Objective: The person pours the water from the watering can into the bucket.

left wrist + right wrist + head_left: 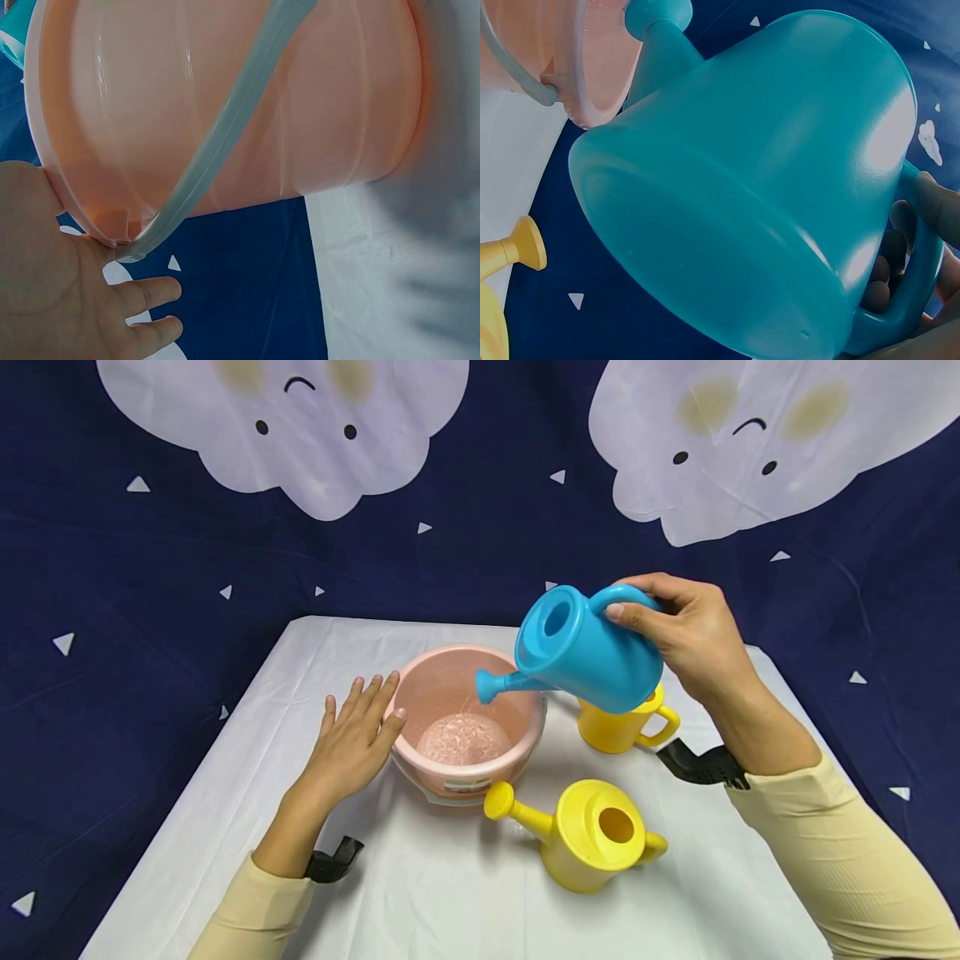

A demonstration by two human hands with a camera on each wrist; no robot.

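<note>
My right hand [693, 631] grips the handle of a blue watering can [592, 652] and holds it up, tilted to the left. Its spout head points down over a pink bucket [468, 768], and thin streams of water fall inside. Rippling water [463, 739] covers the bucket's bottom. At the bucket's left rim, my left hand [352, 739] rests with its fingers straight and spread. The left wrist view shows the bucket's grey handle [217, 142] hanging along its side. In the right wrist view, fingers curl through the can's handle [922, 277].
One yellow watering can [592, 835] stands in front of the bucket, its spout toward the left. Another yellow can [615, 727] stands behind, partly hidden by the blue one. White cloth [420, 893] covers the table; a dark blue curtain [510, 468] hangs behind.
</note>
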